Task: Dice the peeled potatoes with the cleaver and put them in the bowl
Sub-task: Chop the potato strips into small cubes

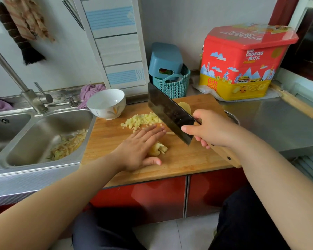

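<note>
One wooden cutting board (179, 159) carries one heap of small potato dice (141, 120), one bundle of potato strips (159, 148) and one white ceramic bowl (106, 103). The left hand (139, 147) presses the strips, fingers (152, 131) straight. The right hand (211, 129) grips one steel cleaver (170, 112), fingers curled around its wooden handle.

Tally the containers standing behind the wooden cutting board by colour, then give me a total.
White ceramic bowl: 1
Blue plastic bin, upside down: 1
Teal woven plastic basket: 1
Red and yellow cookie tin: 1
Total: 4
</note>
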Tool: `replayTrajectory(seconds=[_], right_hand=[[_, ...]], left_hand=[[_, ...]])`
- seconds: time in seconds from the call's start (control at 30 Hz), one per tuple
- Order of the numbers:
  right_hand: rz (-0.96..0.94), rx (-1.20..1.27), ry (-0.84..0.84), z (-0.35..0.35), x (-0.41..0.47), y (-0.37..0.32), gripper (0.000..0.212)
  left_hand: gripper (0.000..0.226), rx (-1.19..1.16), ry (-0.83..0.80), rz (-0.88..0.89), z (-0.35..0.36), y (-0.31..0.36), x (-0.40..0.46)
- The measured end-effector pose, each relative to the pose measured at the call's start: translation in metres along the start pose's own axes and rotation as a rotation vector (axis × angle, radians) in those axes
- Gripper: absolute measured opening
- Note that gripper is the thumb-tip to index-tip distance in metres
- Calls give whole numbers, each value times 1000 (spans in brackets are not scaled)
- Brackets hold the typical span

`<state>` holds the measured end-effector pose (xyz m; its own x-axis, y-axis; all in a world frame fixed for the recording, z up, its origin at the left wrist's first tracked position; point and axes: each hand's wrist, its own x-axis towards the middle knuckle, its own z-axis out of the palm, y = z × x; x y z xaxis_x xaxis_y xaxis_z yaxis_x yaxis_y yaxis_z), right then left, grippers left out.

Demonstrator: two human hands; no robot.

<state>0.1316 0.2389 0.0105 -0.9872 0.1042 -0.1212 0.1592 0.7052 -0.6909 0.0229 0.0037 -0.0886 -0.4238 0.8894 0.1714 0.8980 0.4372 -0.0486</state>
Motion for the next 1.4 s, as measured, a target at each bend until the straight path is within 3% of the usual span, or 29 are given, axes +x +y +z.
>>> replayTrajectory(seconds=[0.2, 0.47, 0.63, 0.7, 0.83, 0.93, 1.13, 1.4], right_hand=[[-1, 0, 84, -6, -3, 2, 23], [6, -42, 116, -7, -5, 6, 23], [-15, -24, 122, -7, -3, 5, 24], [-20, -12, 117, -8, -3, 5, 26], [-40, 22, 95, -10, -4, 7, 26], [-43, 40, 93, -10, -5, 5, 23], [-46, 16, 91, -9, -8, 3, 24], [-41, -37, 52, -8, -6, -2, 37]], left_hand=[[104, -114, -174, -156, 3, -4, 25], [82, -102, -125, -142, -1, 3, 30], [78, -144, -116, -355, -1, 19, 24], [78, -182, -185, -388, -8, 22, 21], [70, -340, -388, -287, -34, 4, 14], [66, -398, -318, -304, -33, -5, 10], [58, -290, -199, -333, -30, 10, 5], [58, -89, -48, -618, -22, 53, 13]])
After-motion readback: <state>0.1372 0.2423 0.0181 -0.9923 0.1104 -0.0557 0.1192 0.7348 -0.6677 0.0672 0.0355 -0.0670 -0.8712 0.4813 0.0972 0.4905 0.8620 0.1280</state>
